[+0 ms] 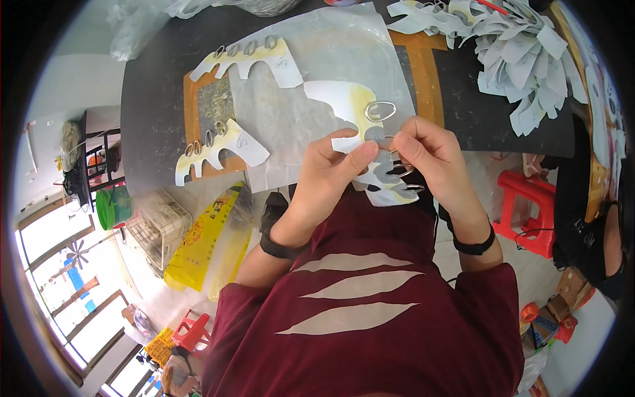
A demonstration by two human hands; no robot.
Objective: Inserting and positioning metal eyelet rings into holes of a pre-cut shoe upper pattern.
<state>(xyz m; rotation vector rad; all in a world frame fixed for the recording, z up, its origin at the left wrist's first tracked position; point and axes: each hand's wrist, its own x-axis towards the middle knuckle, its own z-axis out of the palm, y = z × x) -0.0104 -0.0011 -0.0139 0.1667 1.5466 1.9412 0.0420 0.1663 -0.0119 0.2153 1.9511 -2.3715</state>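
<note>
My left hand (324, 173) is closed on a white, yellow-tinged cut piece (340, 98) with scalloped tabs, its thumb pressing a grey patch on one tab. Oval metal rings sit along the piece; the large upper ring (381, 111) stands clear of my fingers. With thumb and forefinger together, my right hand (434, 157) pinches a thin metal ring (391, 137) at that tab, mostly covered by the fingertips. Lower tabs hang beneath my hands toward my lap. Two similar pieces with rings, an upper piece (281, 65) and a lower piece (231, 144), lie on the table to the left.
A translucent sheet (264, 126) covers part of the black table (149, 106). Stacked white pieces (522, 59) spread across its far right. Brown tape (423, 73) crosses the surface. A yellow bag (205, 238) and a red stool (529, 212) are below; another person (598, 245) is at the right.
</note>
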